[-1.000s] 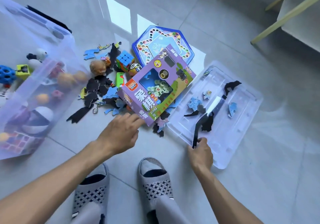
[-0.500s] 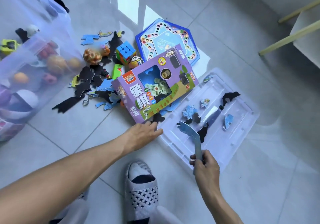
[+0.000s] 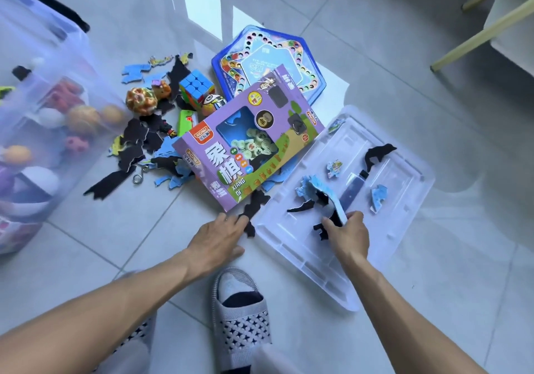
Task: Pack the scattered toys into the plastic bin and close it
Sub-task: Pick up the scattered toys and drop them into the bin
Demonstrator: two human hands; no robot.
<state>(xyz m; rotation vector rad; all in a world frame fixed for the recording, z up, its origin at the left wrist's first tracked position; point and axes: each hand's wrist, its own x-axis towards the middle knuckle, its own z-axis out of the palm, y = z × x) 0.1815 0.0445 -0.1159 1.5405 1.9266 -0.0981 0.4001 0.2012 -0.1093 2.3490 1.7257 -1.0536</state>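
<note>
The plastic bin [image 3: 57, 131] stands on the floor well to the left of the purple chess box [image 3: 248, 145], partly filled with balls and small toys, its top open. Its clear lid [image 3: 398, 229] lies flat on the floor just to the right of that box, with several puzzle pieces scattered on it.

The step in hand looks like gathering loose puzzle pieces before they go into the bin. The right hand [image 3: 351, 233], over the lid, has its grip closed around a curved blue puzzle piece [image 3: 326, 197], pinching it near its lower end while the piece stands up off the lid. The left hand [image 3: 218, 236] lies with straight fingers just below the box's near corner, fingertips touching a black puzzle piece [image 3: 252, 210] on the floor and holding nothing.

Left of the box lie more black and blue pieces, a Rubik's cube [image 3: 196, 87] and a keyring [image 3: 138, 175]; behind it, a blue hexagonal game board [image 3: 268, 64].

Next, I would judge, the held piece must be carried across the box to the bin, which is well apart from both hands. The lid must be emptied before it can close anything.
</note>
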